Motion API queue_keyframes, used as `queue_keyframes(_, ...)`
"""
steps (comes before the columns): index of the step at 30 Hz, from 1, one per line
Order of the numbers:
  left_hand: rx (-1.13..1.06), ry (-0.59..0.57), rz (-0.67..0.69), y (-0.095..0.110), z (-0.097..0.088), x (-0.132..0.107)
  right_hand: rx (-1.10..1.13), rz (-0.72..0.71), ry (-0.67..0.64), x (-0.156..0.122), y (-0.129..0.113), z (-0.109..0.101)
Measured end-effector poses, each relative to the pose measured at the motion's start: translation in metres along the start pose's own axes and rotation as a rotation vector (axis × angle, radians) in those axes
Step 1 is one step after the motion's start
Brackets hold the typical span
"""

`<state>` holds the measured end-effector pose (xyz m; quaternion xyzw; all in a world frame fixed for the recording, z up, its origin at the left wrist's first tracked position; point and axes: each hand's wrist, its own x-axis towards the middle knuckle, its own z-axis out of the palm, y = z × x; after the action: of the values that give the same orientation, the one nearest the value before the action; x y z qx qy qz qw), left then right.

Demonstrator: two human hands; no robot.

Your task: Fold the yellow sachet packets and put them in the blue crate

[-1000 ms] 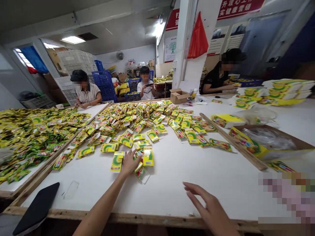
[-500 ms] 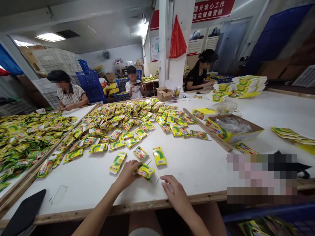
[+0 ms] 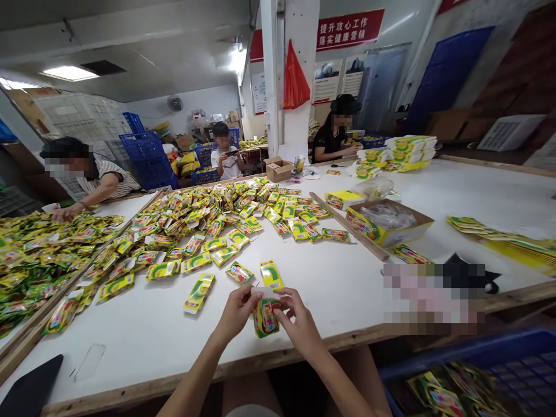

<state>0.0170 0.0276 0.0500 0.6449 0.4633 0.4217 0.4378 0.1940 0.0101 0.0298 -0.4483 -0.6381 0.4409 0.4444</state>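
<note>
A small yellow-green box [image 3: 266, 317] with a white flap at its top is held upright between my two hands near the table's front edge. My left hand [image 3: 238, 307] pinches its upper left side by the flap. On the right side, the fingers of my right hand [image 3: 295, 315] grip the box. Just beyond lie a yellow box [image 3: 270, 274] with a barcode and another box [image 3: 239, 272] showing its red side. Left of my hands, one more yellow box [image 3: 199, 293] lies flat on the white tabletop [image 3: 165, 341].
A large heap of small boxes [image 3: 208, 214] covers the table's far part. Wooden strips [image 3: 350, 226] divide the surface. An open carton [image 3: 403, 234] holds clear plastic. A dark phone-like slab [image 3: 32, 385] lies front left. Below right stands a blue crate [image 3: 516, 353]. Co-workers sit around the table.
My right hand has come in and taken hold of the box. The box has turned upright, its red side now toward me. The co-worker at left has reached toward the left heap.
</note>
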Motion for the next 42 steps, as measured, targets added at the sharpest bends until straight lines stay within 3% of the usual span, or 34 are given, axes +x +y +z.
queue_keyframes(5, -0.218, 0.259, -0.084, -0.024, 0.033, -0.019, 0.032, 0.094, 0.084, -0.010, 0.015, -0.001)
queue_keyframes(10, -0.343, 0.200, -0.096, -0.028, 0.051, -0.041, 0.046, 0.070, 0.030, -0.014, 0.022, 0.006)
queue_keyframes(17, -0.323, 0.105, -0.055, -0.029, 0.042, -0.043, 0.137, 0.040, -0.073, -0.017, 0.021, -0.003)
queue_keyframes(24, -0.198, 0.017, 0.007, -0.032, 0.033, -0.046, 0.128, 0.055, -0.159, -0.001, 0.026, -0.010)
queue_keyframes(29, -0.201, -0.035, 0.017, -0.033, 0.024, -0.039, -0.034, -0.046, -0.167, 0.007, 0.022, -0.010)
queue_keyframes(32, -0.111, -0.001, 0.069, -0.035, 0.027, -0.036, -0.081, -0.116, -0.115, 0.012, 0.019, -0.009)
queue_keyframes(36, -0.115, 0.125, 0.121, -0.036, 0.037, -0.037, 0.055, -0.095, -0.064, 0.014, 0.019, -0.005)
queue_keyframes(42, -0.035, 0.087, 0.106, -0.025, 0.036, -0.039, -0.001, -0.132, -0.069, 0.009, 0.023, -0.005)
